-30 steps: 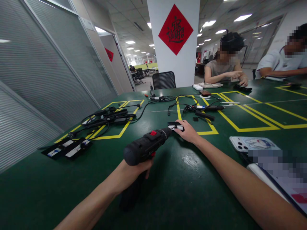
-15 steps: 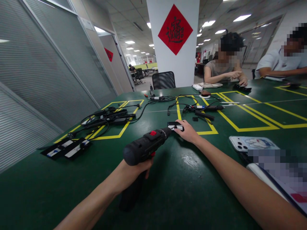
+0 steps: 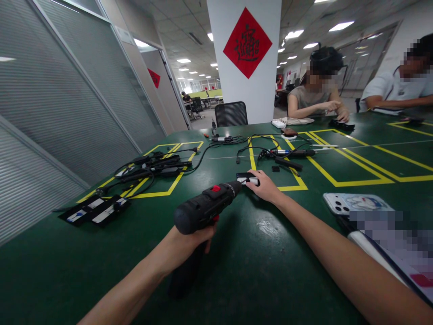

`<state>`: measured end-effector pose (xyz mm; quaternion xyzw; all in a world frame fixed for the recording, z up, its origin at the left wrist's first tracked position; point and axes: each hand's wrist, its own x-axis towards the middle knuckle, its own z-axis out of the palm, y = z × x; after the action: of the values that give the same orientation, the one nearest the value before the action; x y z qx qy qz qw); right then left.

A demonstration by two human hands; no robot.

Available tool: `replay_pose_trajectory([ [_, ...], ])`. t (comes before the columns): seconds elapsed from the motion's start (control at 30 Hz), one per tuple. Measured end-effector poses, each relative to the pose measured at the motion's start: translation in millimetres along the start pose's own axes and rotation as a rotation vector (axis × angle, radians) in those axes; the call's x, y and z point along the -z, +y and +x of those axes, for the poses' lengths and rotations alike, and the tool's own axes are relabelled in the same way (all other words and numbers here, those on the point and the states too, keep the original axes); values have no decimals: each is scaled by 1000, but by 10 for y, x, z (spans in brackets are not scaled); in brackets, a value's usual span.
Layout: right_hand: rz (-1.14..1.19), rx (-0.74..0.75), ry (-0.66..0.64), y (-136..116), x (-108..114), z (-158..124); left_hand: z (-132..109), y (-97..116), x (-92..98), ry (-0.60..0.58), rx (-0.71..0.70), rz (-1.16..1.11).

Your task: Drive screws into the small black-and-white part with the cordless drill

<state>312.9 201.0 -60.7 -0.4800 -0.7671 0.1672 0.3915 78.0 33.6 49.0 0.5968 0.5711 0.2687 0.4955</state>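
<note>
My left hand [image 3: 194, 241] is wrapped round the grip of a black cordless drill [image 3: 204, 205] with red buttons. Its chuck points forward and to the right, up to a small black-and-white part [image 3: 251, 179] on the table. Whether the bit touches that part I cannot tell. The fingers of my right hand [image 3: 264, 185] are closed on the part from its right side. Behind my right hand lie a small black block [image 3: 275, 169] and a black bar-shaped piece [image 3: 288, 163].
The green table [image 3: 243, 253] carries yellow tape rectangles. At left are tangled black cables [image 3: 158, 164] and flat black-and-white pieces [image 3: 108, 210]. A pen-like corded tool [image 3: 291, 152] lies beyond my right hand. A phone [image 3: 358, 202] is at right. Two people sit at the far right.
</note>
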Motion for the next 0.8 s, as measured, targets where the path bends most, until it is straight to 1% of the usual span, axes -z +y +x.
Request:
replay_pose_trajectory([
  [0.13, -3, 8, 1, 8, -4, 0, 1, 8, 13, -12, 6, 53],
  [0.3, -1, 3, -4, 17, -6, 6, 15, -45, 17, 23, -3, 57],
  [0.33, 1, 2, -5, 16, -4, 6, 15, -47, 16, 14, -1, 50],
  [0.43, 6, 2, -7, 6, 8, 3, 6, -25, 7, -7, 8, 31],
  [0.6, 6, 1, -7, -13, 19, -6, -15, 19, -9, 29, 0, -21],
  [0.7, 3, 0, -9, -12, 11, -3, -15, 25, -8, 5, 9, 2],
  [0.8, 2, 2, -2, -1, 1, 0, -17, 28, -16, 24, 3, 11],
])
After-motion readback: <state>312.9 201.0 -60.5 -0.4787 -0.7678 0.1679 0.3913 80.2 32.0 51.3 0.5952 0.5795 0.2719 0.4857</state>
